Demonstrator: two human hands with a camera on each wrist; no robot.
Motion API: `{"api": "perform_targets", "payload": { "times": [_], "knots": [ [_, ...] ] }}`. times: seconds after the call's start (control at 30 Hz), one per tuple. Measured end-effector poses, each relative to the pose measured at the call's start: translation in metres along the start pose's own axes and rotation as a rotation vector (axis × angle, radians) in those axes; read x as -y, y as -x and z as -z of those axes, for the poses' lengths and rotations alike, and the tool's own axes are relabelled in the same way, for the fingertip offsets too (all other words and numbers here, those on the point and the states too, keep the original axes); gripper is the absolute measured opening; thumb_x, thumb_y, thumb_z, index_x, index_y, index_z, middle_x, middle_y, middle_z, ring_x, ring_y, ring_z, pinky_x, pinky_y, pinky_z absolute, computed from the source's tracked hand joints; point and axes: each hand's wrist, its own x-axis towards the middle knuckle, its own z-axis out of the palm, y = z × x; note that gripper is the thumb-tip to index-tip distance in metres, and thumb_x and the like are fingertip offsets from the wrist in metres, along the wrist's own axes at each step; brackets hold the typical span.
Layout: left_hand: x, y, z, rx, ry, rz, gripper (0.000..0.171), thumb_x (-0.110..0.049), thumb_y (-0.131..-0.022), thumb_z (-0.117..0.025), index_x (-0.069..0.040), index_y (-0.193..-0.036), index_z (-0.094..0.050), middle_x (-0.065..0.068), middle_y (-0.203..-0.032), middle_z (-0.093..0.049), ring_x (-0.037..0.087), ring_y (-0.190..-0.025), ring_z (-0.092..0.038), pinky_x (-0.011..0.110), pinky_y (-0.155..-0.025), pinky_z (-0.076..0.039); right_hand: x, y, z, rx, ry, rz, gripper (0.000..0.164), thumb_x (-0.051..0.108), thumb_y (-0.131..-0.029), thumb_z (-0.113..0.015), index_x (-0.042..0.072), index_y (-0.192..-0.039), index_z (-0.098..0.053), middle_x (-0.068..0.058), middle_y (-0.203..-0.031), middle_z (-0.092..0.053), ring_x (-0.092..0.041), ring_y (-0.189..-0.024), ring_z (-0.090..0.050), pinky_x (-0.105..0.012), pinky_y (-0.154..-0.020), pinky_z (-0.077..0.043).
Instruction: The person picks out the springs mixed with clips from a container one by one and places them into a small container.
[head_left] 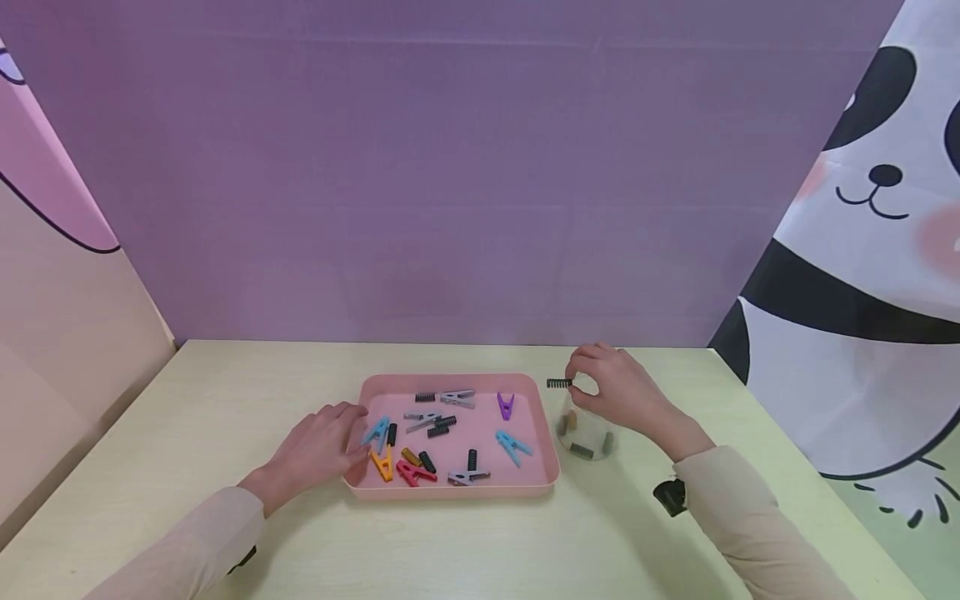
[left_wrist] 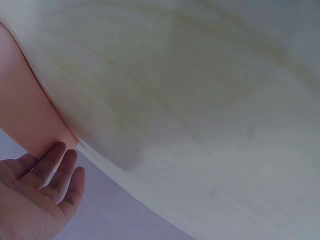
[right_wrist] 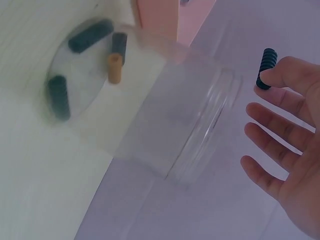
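My right hand (head_left: 618, 392) pinches a small dark coil spring (right_wrist: 268, 60) between thumb and forefinger, the other fingers spread apart. It is above the mouth of a clear jar (right_wrist: 200, 135), with the spring's free end pointing left in the head view. Inside the jar lie several dark springs (right_wrist: 60, 97) and a tan one (right_wrist: 114, 70). At the left side of a pink tray (head_left: 450, 493) is my left hand (head_left: 318, 442), its loosely bent fingertips against the tray's edge. The tray holds several clips and loose springs.
Among the tray's contents are blue clips (head_left: 512, 446), a purple clip (head_left: 506, 406), a red clip (head_left: 415, 473), a yellow clip (head_left: 382, 465) and grey clips (head_left: 468, 477). Behind the pale table (head_left: 465, 550) hangs a purple backdrop (head_left: 450, 192). The jar stands just right of the tray.
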Motion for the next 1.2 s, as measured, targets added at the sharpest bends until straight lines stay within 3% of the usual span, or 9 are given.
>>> {"api": "perform_targets", "payload": {
  "times": [0.27,0.57,0.83,1.2],
  "knots": [
    [-0.001,0.001,0.001,-0.002,0.002,0.005,0.052,-0.034,-0.077,-0.067,-0.005,-0.118,-0.055,0.011,-0.118,-0.058,0.028,-0.103,-0.056,0.044,-0.086,-0.049,-0.022,0.011,0.003,-0.016,-0.012,-0.053,0.01,0.012,-0.074,-0.068,0.011,-0.082,-0.063,-0.005,-0.093,-0.063,-0.025,-0.088,-0.055,-0.04,-0.072,-0.047],
    [-0.001,0.002,0.003,-0.006,-0.009,-0.002,0.052,-0.034,-0.077,-0.066,-0.004,-0.118,-0.055,0.011,-0.118,-0.058,0.028,-0.102,-0.056,0.043,-0.086,-0.049,-0.034,0.023,0.002,0.072,-0.034,-0.159,0.011,0.013,-0.075,-0.068,0.01,-0.085,-0.064,-0.008,-0.095,-0.063,-0.027,-0.093,-0.053,-0.047,-0.074,-0.046],
    [-0.003,0.002,0.004,0.006,-0.007,0.015,0.053,-0.035,-0.077,-0.066,-0.005,-0.12,-0.054,0.011,-0.12,-0.057,0.028,-0.105,-0.055,0.046,-0.089,-0.047,-0.035,0.026,-0.002,0.08,-0.014,-0.151,0.011,0.013,-0.073,-0.069,0.01,-0.083,-0.065,-0.006,-0.093,-0.064,-0.023,-0.083,-0.053,-0.04,-0.067,-0.045],
    [-0.003,0.001,0.003,0.005,-0.007,0.016,0.053,-0.035,-0.077,-0.066,-0.005,-0.119,-0.054,0.011,-0.119,-0.058,0.028,-0.104,-0.056,0.044,-0.088,-0.048,-0.034,0.026,-0.005,0.093,-0.006,-0.155,0.012,0.014,-0.073,-0.071,0.011,-0.082,-0.065,-0.006,-0.093,-0.063,-0.024,-0.084,-0.053,-0.042,-0.067,-0.045]
  ]
}}
